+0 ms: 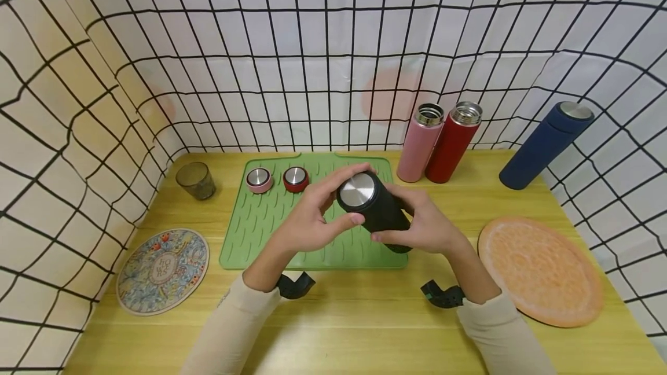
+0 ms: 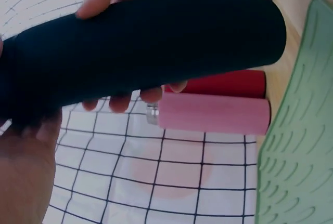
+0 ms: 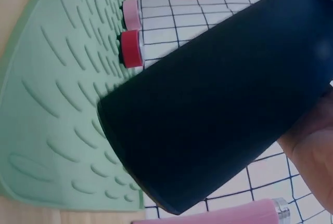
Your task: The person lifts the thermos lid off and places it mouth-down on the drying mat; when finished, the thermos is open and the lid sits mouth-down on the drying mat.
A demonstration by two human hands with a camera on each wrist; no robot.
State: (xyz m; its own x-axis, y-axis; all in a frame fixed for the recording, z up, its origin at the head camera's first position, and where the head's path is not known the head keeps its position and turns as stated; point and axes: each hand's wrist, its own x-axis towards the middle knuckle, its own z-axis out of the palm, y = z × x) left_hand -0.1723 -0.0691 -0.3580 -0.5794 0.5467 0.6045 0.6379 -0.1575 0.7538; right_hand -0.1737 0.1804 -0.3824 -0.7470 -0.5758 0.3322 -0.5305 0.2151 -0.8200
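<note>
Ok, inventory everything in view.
Table: 1, yellowish, lower view
Backdrop: 1, white with black grid, behind table and along its sides
Mat: 1, green, on table
Black bottle: 1, black, held tilted over mat
Open bottles: 2, pink and red, right of mat
Blue bottle: 1, blue, far right
Lids: 2, pink and red, on mat
Cup: 1, brownish, left of mat
Patterned disc: 1, multicoloured, front left
Orange disc: 1, orange, front right
Left hand, right hand: 2, bare, gripping black bottle
Sleeves: 2, beige, on forearms
Wrist straps: 2, black, at wrists
</note>
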